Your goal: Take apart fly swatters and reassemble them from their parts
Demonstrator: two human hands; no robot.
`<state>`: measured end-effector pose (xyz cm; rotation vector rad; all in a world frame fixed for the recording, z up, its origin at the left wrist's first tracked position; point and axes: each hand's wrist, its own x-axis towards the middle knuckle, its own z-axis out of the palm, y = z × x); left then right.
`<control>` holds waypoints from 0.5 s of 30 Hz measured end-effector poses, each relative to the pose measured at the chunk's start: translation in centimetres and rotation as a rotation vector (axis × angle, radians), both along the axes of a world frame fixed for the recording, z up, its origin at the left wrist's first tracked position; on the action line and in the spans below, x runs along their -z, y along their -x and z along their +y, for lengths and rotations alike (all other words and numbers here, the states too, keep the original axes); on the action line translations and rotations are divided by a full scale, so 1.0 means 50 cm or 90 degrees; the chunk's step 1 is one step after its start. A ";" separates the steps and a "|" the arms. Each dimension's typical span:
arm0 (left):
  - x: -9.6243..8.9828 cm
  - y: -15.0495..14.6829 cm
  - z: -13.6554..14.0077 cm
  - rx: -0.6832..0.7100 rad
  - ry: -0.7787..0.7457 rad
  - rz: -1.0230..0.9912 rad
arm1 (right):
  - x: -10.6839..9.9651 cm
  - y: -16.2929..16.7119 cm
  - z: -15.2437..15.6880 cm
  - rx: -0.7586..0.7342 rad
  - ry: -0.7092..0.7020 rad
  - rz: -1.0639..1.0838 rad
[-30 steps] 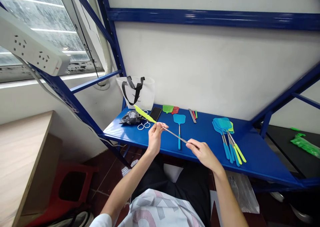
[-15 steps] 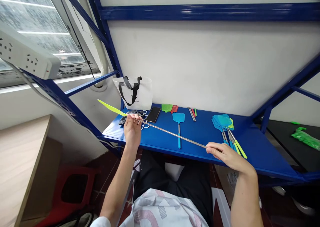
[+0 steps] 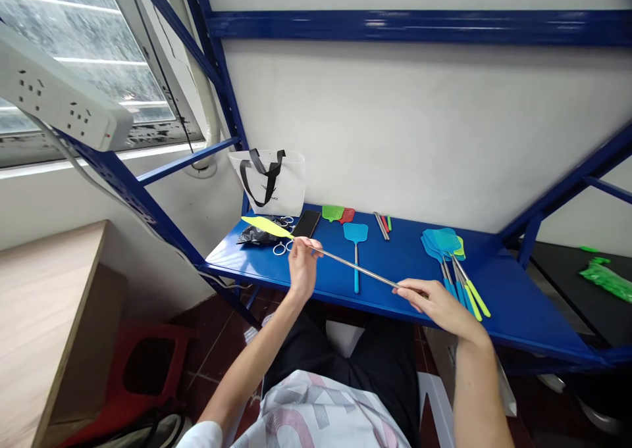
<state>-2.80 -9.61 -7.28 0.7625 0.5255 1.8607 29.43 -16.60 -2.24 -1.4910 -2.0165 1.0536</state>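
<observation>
A fly swatter with a yellow-green head [image 3: 266,225] and a thin metal telescopic rod [image 3: 363,268] is held across in front of me, above the table. My left hand [image 3: 303,264] pinches the rod just below the head, which is seen nearly edge-on. Around the rod's other end my right hand [image 3: 434,303] is closed; any handle there is hidden. Below the rod lies a blue fly swatter [image 3: 356,234]. To the right, several blue and yellow fly swatters [image 3: 442,241] lie in a pile near my right hand.
On the blue table [image 3: 395,264] are a phone [image 3: 307,224], a black plastic bag [image 3: 254,236], white rings [image 3: 279,248], green [image 3: 332,212] and red [image 3: 347,215] swatter heads, and loose rods [image 3: 381,225]. A white bag [image 3: 291,185] stands at the back left. Blue frame posts flank the table.
My left hand has moved right along with the yellow-green head, and my right hand slightly left. The visible rod between my hands is shorter.
</observation>
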 end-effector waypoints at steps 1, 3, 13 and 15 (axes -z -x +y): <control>0.005 -0.020 -0.008 0.009 0.006 0.005 | 0.002 0.018 0.002 -0.006 -0.001 0.011; 0.014 -0.049 -0.023 0.027 0.020 0.015 | 0.006 0.052 0.005 -0.018 -0.005 0.028; 0.029 -0.108 -0.074 0.050 0.031 0.075 | 0.038 0.166 -0.001 -0.019 0.007 0.130; 0.030 -0.125 -0.090 0.066 0.032 0.075 | 0.039 0.180 -0.005 -0.020 0.011 0.153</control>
